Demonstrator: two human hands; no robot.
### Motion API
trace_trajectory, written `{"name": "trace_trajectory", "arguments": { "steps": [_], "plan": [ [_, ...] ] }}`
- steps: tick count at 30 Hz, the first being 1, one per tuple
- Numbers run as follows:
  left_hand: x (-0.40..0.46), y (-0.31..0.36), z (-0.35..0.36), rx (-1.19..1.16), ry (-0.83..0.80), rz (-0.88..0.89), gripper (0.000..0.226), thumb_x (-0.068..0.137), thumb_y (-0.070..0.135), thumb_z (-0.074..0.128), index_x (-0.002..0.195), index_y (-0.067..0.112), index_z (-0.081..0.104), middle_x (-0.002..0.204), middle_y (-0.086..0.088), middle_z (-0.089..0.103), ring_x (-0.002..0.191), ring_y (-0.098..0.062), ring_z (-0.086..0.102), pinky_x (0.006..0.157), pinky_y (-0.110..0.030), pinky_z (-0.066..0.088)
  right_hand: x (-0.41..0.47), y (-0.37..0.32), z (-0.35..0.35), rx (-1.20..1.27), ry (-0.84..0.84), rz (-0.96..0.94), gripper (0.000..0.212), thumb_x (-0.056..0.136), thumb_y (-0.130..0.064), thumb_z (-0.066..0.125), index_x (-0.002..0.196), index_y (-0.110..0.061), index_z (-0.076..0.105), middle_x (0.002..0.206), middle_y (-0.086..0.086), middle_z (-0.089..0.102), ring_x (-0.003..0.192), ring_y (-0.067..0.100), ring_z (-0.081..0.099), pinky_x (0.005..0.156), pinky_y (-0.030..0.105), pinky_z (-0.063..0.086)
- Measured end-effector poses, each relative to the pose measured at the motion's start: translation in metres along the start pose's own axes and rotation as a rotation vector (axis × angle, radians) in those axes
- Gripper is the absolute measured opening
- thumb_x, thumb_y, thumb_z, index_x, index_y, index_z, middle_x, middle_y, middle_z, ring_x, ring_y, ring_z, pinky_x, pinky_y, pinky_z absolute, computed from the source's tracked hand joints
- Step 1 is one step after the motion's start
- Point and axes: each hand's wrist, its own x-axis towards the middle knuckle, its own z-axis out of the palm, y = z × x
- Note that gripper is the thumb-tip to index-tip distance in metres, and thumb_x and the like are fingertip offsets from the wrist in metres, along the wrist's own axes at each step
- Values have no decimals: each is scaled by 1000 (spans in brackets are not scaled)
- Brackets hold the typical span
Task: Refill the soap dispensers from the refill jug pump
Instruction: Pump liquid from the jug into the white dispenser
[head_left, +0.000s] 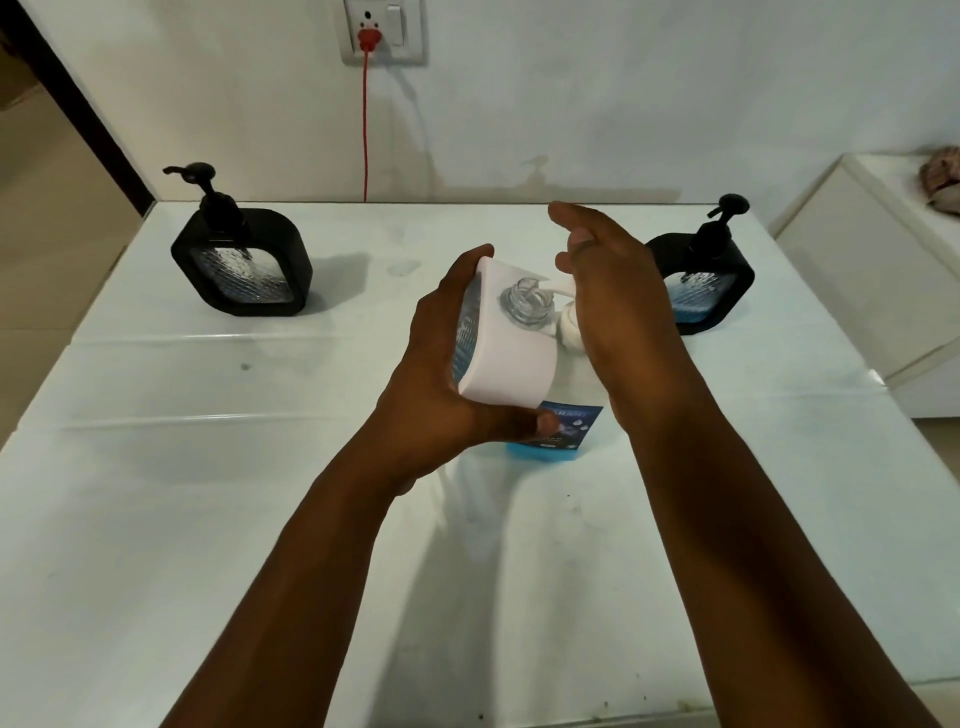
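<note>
Left hand (441, 374): fingers grip the white open-necked soap dispenser (506, 358), mid-frame.
Right hand (618, 312): fingers straight, pressing the white refill jug pump (569, 322).
Relation: spout reaches left to the dispenser's neck.

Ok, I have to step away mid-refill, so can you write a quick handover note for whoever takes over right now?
Left hand grips the white-framed clear glass dispenser, pump removed, open neck tipped under the refill pump's spout.
Right hand, fingers straight, presses the white pump head of the blue-labelled refill jug, which stands on the white table.
Black-framed dispenser at far right: pump on, some blue soap inside.
Black-framed dispenser at far left: pump on, no blue visible.
Left: finish filling the white one, refit its pump, which is out of view, then check the left black one.
</note>
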Motion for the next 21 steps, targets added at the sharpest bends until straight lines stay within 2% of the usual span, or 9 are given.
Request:
{"name": "trace_trajectory", "arguments": {
  "steps": [3,6,10,13,16,21],
  "plan": [
    [0,2,0,7,-5,4,144,45,52,97,167,40,20,171,18,33,156,-15,38,126,-54,41,-5,2,2,2,30,7,40,94,-39,31,118,-54,59,131,-19,59,119,11,55,111,51,35],
    [0,3,1,8,-2,2,140,50,42,98,166,39,21,172,17,32,156,-17,37,127,-55,40,-7,0,0,-15,5,13,38,94,-39,31,115,-52,59,130,-13,60,119,13,54,110,52,36],
    [-1,1,0,-5,0,-9,145,44,57,94,167,42,20,170,21,33,156,-14,37,126,-54,42,-3,-9,-6,-25,-36,19,35,102,-40,34,126,-38,59,136,-8,58,124,14,52,112,48,36],
    [-1,1,0,-9,3,-9,147,43,58,94,168,41,20,170,20,33,157,-15,36,126,-54,42,-2,-14,-9,-28,-43,5,35,104,-36,34,128,-28,59,133,-4,59,122,16,54,111,46,38],
    [-1,1,0,-9,-1,2,145,43,59,92,167,41,20,171,19,32,158,-15,36,127,-54,40,-4,-14,-8,-19,-53,31,36,103,-36,34,128,-34,60,137,-5,58,124,15,53,112,45,37],
    [0,0,1,2,-6,8,144,45,57,95,166,42,20,170,21,33,155,-12,38,126,-54,42,-9,-9,-2,-25,27,23,36,84,-48,30,100,-49,63,128,-11,62,119,15,56,108,53,38]
  ]
}}
